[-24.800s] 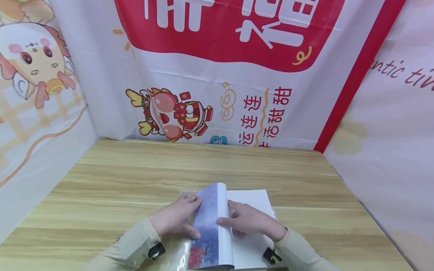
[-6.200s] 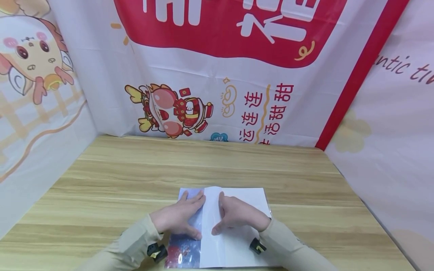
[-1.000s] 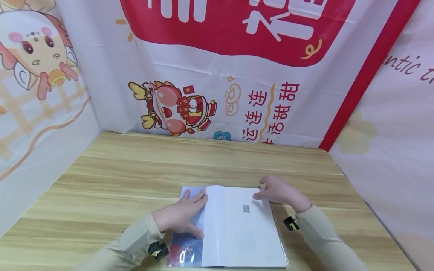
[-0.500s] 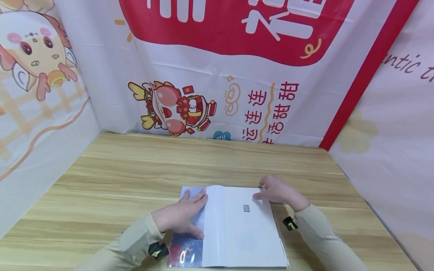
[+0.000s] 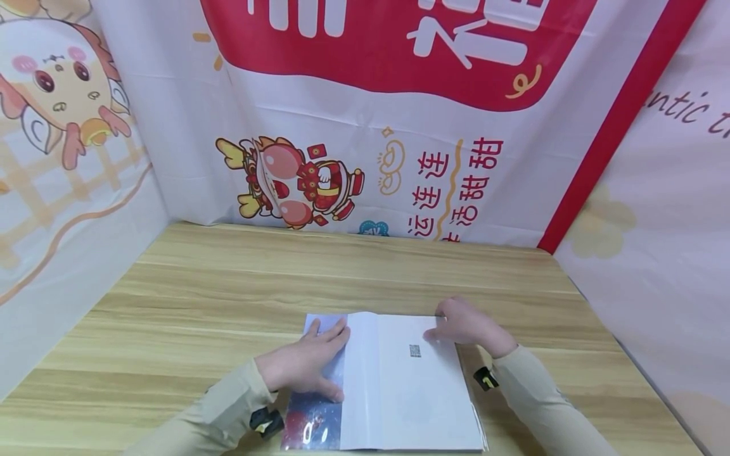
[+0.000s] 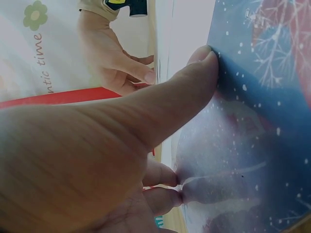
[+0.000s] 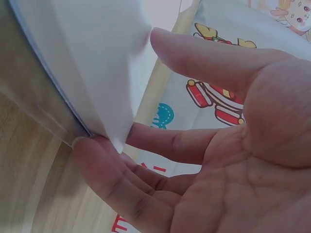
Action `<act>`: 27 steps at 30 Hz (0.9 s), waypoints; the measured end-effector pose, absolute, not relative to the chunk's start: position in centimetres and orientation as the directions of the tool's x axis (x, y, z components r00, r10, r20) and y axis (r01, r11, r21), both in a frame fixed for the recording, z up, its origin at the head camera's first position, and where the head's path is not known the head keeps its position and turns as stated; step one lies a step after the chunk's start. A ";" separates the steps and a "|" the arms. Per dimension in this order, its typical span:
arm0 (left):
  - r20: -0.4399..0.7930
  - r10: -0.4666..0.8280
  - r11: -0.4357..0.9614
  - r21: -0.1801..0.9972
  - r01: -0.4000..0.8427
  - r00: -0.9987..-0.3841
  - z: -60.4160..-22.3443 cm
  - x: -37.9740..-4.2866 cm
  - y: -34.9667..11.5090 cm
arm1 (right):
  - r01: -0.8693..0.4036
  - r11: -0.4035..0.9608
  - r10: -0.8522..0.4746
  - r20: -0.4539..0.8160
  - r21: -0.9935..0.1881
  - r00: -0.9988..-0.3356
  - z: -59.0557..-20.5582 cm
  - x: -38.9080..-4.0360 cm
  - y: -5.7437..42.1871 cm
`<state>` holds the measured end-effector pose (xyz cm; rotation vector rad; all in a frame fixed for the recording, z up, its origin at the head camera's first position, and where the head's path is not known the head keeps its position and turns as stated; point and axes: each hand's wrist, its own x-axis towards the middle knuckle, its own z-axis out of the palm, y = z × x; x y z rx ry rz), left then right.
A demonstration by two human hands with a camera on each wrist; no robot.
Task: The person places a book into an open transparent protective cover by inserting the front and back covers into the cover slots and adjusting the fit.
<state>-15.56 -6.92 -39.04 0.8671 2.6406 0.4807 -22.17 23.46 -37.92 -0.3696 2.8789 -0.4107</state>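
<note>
Beyond book (image 5: 393, 386) and wood-grain table (image 5: 342, 275) hangs printed cloth (image 5: 367, 114).

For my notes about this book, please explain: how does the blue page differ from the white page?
The blue page shows white specks; the white page a small dark code. The left hand rests on the blue page; the right hand touches the white page's far corner. Both lie open.

The left arm (image 5: 211, 411) and right arm (image 5: 544, 402) slant forward and inward. The left hand (image 5: 302, 366) lies palm down, fingers straight, thumb spread away. The right hand (image 5: 470, 326) sits farther forward, fingers bent, thumb extended opposite them.
</note>
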 end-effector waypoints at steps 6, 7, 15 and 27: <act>-0.179 0.620 0.754 0.405 0.517 -0.764 -39.1 -15.5 -6.9 | -0.184 0.941 -0.241 -0.181 -0.283 -0.954 -38.2 -22.2 23.5; -0.176 0.622 0.753 0.404 0.520 -0.763 -39.2 -15.5 -6.9 | -0.178 0.942 -0.235 -0.183 -0.284 -0.955 -38.2 -22.2 23.4; -0.174 0.624 0.753 0.397 0.525 -0.762 -39.2 -15.6 -6.9 | -0.148 0.941 -0.212 -0.187 -0.305 -0.959 -38.3 -22.2 23.3; -0.181 0.619 0.754 0.409 0.514 -0.764 -38.9 -15.4 -6.8 | -0.131 0.941 -0.197 -0.190 -0.311 -0.962 -38.6 -22.4 23.4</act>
